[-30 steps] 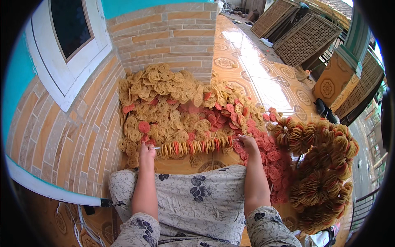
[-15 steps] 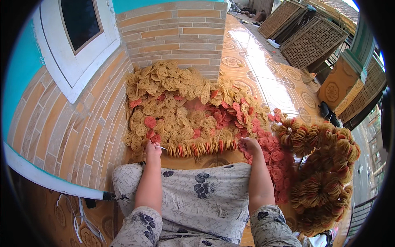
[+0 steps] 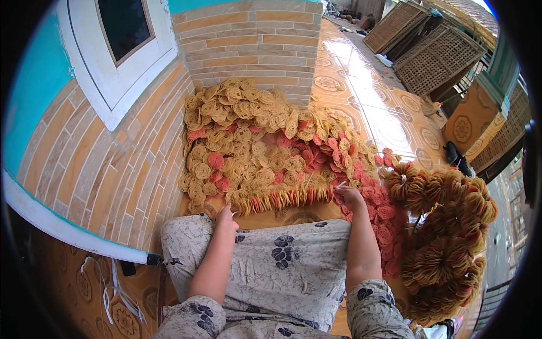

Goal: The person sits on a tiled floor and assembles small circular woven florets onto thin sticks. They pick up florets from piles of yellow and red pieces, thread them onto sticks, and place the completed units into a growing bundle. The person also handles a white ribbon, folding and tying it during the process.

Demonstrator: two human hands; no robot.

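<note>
The strung row of crackers (image 3: 282, 199) lies on the tiled floor (image 3: 361, 96) just before the person's lap, at the near edge of the loose cracker heap (image 3: 254, 141). The left hand (image 3: 227, 216) pinches its left end, the right hand (image 3: 349, 195) its right end, both clenched on the string, so threading looks in hand. Next, I judge, comes sliding the discs tight and tying off like the finished bundles (image 3: 446, 237) at right; no packages or labels show.
</note>
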